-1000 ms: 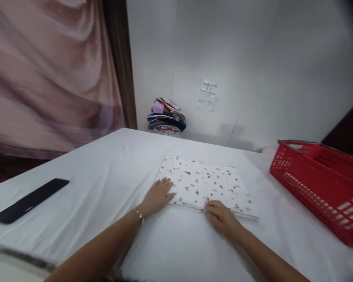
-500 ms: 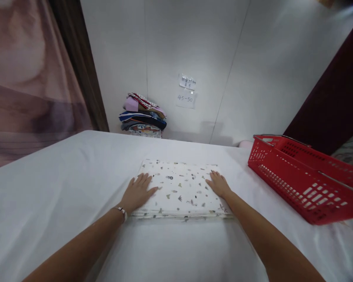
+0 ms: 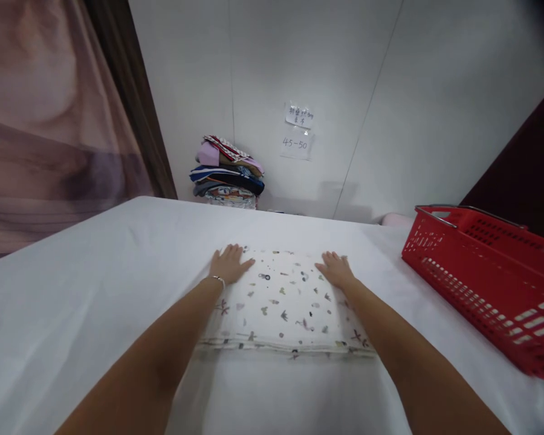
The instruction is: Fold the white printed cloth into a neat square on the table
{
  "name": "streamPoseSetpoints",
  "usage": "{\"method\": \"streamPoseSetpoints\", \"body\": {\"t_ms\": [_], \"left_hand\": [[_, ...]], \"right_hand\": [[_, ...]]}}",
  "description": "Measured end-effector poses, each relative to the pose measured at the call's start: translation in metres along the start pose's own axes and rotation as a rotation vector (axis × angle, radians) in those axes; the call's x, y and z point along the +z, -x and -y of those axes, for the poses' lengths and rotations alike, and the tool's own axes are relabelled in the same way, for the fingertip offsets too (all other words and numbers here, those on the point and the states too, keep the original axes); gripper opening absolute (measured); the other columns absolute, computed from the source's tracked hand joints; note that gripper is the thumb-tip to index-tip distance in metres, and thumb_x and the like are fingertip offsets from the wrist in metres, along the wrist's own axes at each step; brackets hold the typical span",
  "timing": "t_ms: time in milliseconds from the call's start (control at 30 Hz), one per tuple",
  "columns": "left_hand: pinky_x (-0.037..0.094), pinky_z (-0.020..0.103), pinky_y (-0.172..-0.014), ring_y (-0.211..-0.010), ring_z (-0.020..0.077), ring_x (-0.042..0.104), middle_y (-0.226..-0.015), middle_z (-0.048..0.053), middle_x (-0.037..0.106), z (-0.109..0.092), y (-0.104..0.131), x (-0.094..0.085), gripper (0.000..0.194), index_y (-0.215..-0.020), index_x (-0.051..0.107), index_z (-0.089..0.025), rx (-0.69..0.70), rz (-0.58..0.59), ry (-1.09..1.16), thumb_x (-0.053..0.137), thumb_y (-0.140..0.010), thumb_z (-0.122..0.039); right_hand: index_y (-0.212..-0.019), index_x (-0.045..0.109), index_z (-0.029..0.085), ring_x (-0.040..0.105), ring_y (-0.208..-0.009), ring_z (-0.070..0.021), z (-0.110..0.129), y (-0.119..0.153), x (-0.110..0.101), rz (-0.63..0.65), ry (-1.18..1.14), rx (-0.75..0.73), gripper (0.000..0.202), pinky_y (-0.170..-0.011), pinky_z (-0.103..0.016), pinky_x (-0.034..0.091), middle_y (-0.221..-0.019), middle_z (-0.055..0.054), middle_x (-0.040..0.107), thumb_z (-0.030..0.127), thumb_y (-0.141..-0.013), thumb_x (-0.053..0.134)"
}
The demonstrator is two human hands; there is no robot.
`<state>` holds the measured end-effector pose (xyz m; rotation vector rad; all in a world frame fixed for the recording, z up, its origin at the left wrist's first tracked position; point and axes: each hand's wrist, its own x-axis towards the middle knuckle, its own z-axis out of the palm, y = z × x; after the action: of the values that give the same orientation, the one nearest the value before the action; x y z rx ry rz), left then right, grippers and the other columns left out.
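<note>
A folded white cloth [image 3: 290,302] with small printed motifs lies flat in front of me, its layered edge facing me. My left hand [image 3: 229,264] rests palm down on its far left corner, fingers spread. On the far right corner lies my right hand [image 3: 336,269], also flat with the fingers apart. Neither hand grips the fabric. A bracelet [image 3: 218,280] circles my left wrist. Part of the cloth's left and right edges is hidden under my hands and forearms.
The cloth lies on a white-covered table [image 3: 131,272]. A red plastic basket [image 3: 476,272] with metal handles stands at the right. Beyond the far edge is a stack of folded clothes [image 3: 229,172]. Handwritten paper signs [image 3: 297,136] hang on the wall, and a curtain [image 3: 36,133] hangs at left.
Both hands have slid away from me towards the cloth's far corners, the left one farther. The view has shifted slightly, so the basket appears farther right.
</note>
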<state>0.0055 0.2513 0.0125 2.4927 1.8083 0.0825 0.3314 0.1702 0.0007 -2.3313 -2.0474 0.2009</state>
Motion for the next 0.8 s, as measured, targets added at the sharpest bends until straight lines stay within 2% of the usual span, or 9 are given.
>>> {"method": "streamPoseSetpoints", "body": {"t_ms": [100,200,300,400,467,533,667,733,800], "left_hand": [[0.013,0.052,-0.110,-0.140,0.0272,0.013,-0.151,0.009,0.023,0.014,-0.005,0.017,0.079,-0.143,0.029,-0.016,-0.009,-0.034,0.024,0.019,-0.083,-0.066],[0.012,0.053,-0.110,-0.140,0.0275,0.013,-0.151,0.009,0.023,0.017,-0.004,0.022,0.079,-0.142,0.030,-0.016,0.009,-0.051,0.047,0.019,-0.083,-0.067],[0.012,0.054,-0.109,-0.140,0.0283,0.013,-0.151,0.009,0.022,0.013,-0.005,0.013,0.077,-0.142,0.032,-0.017,0.003,-0.021,0.078,0.021,-0.083,-0.066],[0.015,0.053,-0.109,-0.140,0.0274,0.013,-0.152,0.009,0.019,0.011,0.000,-0.006,0.073,-0.143,0.029,-0.019,-0.024,0.059,0.132,0.022,-0.084,-0.062],[0.017,0.051,-0.109,-0.140,0.0267,0.013,-0.152,0.008,0.016,0.012,0.014,-0.017,0.073,-0.144,0.025,-0.019,-0.020,0.073,0.167,0.021,-0.085,-0.061],[0.015,0.050,-0.110,-0.140,0.0263,0.011,-0.153,0.007,0.015,0.017,0.039,-0.021,0.074,-0.146,0.022,-0.019,0.050,0.033,0.158,0.021,-0.085,-0.062],[0.008,0.052,-0.110,-0.140,0.0270,0.010,-0.152,0.007,0.020,0.032,0.099,-0.007,0.070,-0.143,0.029,-0.020,0.172,-0.009,0.053,0.028,-0.085,-0.060],[0.011,0.053,-0.110,-0.140,0.0268,0.010,-0.152,0.005,0.019,0.037,0.116,0.002,0.069,-0.143,0.029,-0.023,0.173,-0.010,0.076,0.026,-0.086,-0.060],[0.015,0.052,-0.109,-0.140,0.0265,0.010,-0.152,0.005,0.018,0.039,0.120,0.006,0.068,-0.143,0.029,-0.023,0.157,0.004,0.114,0.024,-0.086,-0.060]], "right_hand": [[-0.145,0.023,0.018,0.010,-0.140,-0.0232,-0.019,-0.003,0.009,-0.009,-0.025,0.052,0.068,-0.111,-0.046,0.006,-0.152,-0.005,0.018,0.058,-0.090,0.020],[-0.144,0.025,0.020,0.010,-0.140,-0.0232,-0.025,-0.004,0.014,-0.032,-0.050,0.034,0.067,-0.111,-0.046,0.006,-0.152,-0.004,0.018,0.059,-0.090,0.020],[-0.144,0.027,0.020,0.011,-0.140,-0.0237,-0.020,-0.004,0.008,-0.011,-0.069,0.035,0.065,-0.111,-0.046,0.007,-0.152,-0.005,0.019,0.057,-0.090,0.022],[-0.143,0.027,0.016,0.011,-0.140,-0.0240,-0.018,0.009,-0.001,0.000,-0.080,0.054,0.065,-0.111,-0.045,0.010,-0.152,-0.009,0.018,0.055,-0.091,0.023],[-0.144,0.026,0.015,0.010,-0.140,-0.0245,-0.022,0.032,-0.004,-0.015,-0.068,0.053,0.065,-0.110,-0.047,0.011,-0.152,-0.010,0.016,0.053,-0.091,0.024],[-0.144,0.024,0.017,0.009,-0.140,-0.0246,-0.030,0.065,-0.002,-0.030,-0.052,0.033,0.064,-0.110,-0.049,0.009,-0.152,-0.010,0.015,0.053,-0.091,0.026],[-0.143,0.027,0.020,0.009,-0.140,-0.0243,-0.046,0.128,0.012,-0.020,-0.075,0.046,0.062,-0.110,-0.051,0.010,-0.152,-0.008,0.016,0.054,-0.091,0.028],[-0.143,0.028,0.021,0.010,-0.140,-0.0237,-0.050,0.143,0.016,-0.006,-0.122,0.083,0.059,-0.110,-0.051,0.012,-0.153,-0.006,0.015,0.051,-0.092,0.028],[-0.142,0.031,0.022,0.011,-0.140,-0.0239,-0.050,0.148,0.016,-0.024,-0.215,0.112,0.058,-0.110,-0.051,0.010,-0.153,-0.006,0.016,0.050,-0.091,0.031]]}}
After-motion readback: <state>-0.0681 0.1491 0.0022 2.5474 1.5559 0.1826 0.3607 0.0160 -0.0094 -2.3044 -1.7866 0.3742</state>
